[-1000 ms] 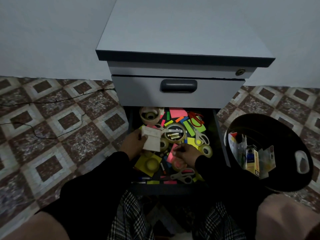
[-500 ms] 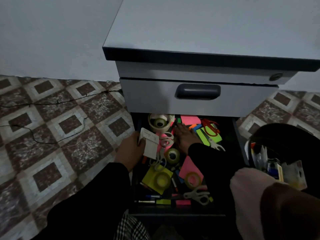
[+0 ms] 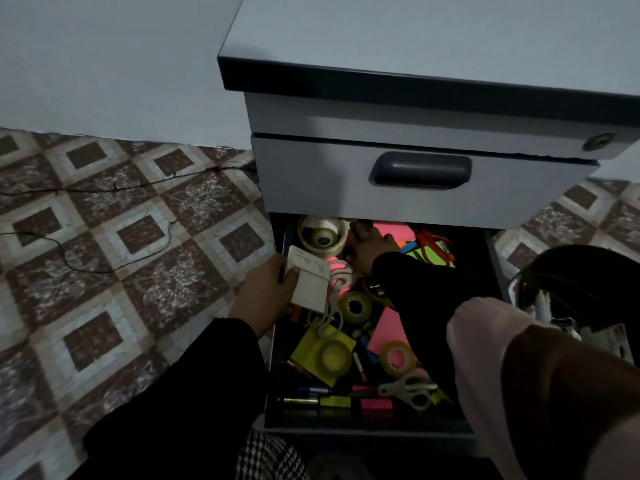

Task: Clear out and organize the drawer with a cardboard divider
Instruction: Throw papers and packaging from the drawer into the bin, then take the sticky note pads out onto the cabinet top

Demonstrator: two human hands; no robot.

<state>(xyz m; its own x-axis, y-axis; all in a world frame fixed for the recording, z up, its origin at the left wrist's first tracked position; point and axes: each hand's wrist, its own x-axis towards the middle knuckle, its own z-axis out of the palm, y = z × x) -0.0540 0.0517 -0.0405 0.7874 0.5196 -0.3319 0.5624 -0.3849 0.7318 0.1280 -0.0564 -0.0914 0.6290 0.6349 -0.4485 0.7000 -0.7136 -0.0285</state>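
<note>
drawer (image 3: 277, 341) pulled open low on the cabinet, still full of tape rolls, sticky notes, scissors. left hand (image 3: 263, 296) pinches a white paper slip (image 3: 309, 282) at the drawer's left edge, likely holding it aside. right hand (image 3: 369, 245) reaches to the back beside the big tape roll (image 3: 322, 235), fingers hidden so grip unclear. black bin (image 3: 588, 271) on the right, probably for discards. no cardboard divider visible
</note>
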